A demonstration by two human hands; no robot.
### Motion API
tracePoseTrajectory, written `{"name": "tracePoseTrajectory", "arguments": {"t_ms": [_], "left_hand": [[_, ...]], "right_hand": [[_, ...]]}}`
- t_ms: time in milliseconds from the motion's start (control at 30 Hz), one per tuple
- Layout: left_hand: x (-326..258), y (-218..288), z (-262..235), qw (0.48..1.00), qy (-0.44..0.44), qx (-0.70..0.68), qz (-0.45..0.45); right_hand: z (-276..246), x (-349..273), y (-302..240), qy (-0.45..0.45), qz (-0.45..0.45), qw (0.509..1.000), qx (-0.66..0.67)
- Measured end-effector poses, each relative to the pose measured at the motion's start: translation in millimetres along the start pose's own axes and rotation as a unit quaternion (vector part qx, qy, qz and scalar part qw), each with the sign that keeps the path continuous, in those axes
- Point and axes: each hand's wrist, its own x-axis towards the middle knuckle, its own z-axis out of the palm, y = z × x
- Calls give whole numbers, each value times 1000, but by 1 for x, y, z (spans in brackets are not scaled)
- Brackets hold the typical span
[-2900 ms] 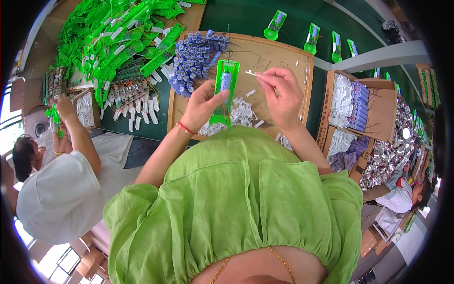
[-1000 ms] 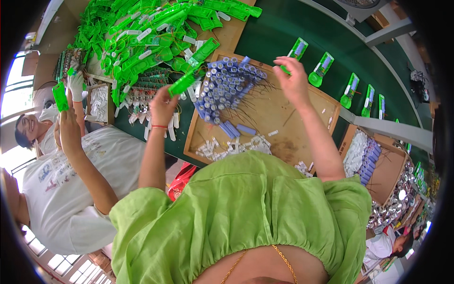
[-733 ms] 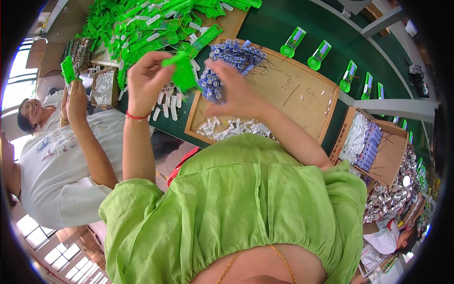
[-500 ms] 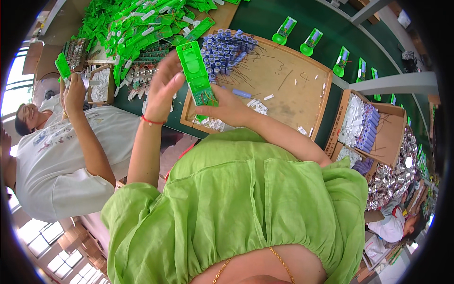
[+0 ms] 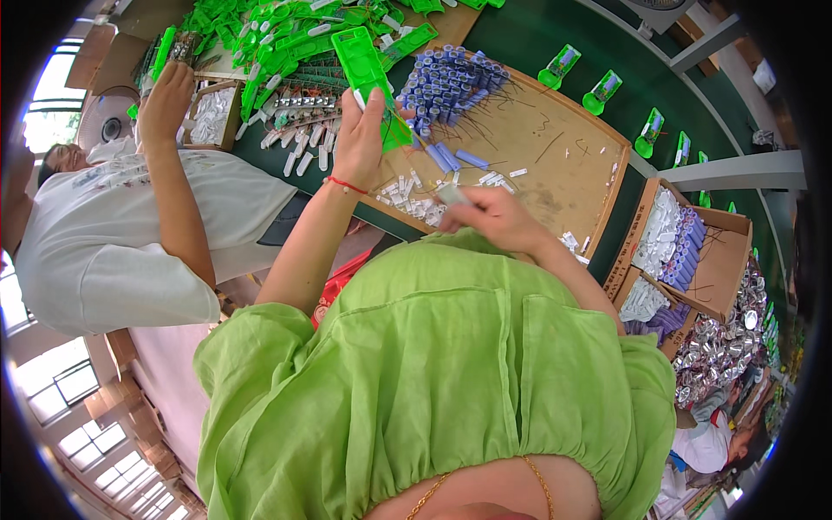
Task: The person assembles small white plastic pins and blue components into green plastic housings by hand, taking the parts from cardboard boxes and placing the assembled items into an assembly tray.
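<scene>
My left hand (image 5: 360, 139) is closed around a bright green plastic housing (image 5: 362, 61), holding it upright above the tray's left edge. A thin wire and a lower green part show beside its fingers. Low over the tray's near side, my right hand (image 5: 503, 221) pinches a small pale rectangular piece (image 5: 452, 195), slightly smeared by motion. Small white plastic parts (image 5: 416, 208) lie scattered beside that hand. Beyond them a few blue cylindrical battery cells (image 5: 472, 159) rest on the wood-rimmed tray (image 5: 563, 186).
Many wired blue cells (image 5: 446, 82) stand at the tray's far left. A heap of green housings (image 5: 286, 43) lies behind. At right is a cardboard box (image 5: 724, 260) of white parts and cells. Green units (image 5: 602, 91) line the dark green bench. A co-worker's arm (image 5: 178, 191) is at left.
My right hand has left the green housing, moved toward me and now pinches a pale piece. My left hand has shifted right and grips the housing, which has risen slightly.
</scene>
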Motion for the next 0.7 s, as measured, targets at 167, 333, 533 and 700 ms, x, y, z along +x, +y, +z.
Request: {"name": "tracePoseTrajectory", "arguments": {"t_ms": [167, 333, 533, 700], "left_hand": [[0, -13, -10, 999, -26, 32, -34], [-8, -17, 5, 993, -99, -40, -54], [6, -29, 7, 818, -5, 469, 333], [-10, -28, 14, 945, -179, 261, 83]], "right_hand": [[-26, -11, -53, 262, -180, 942, -108], [-32, 6, -50, 334, -219, 909, 114], [4, 7, -66, 301, -403, 846, -177], [-26, 27, -76, 422, -362, 797, -236]]}}
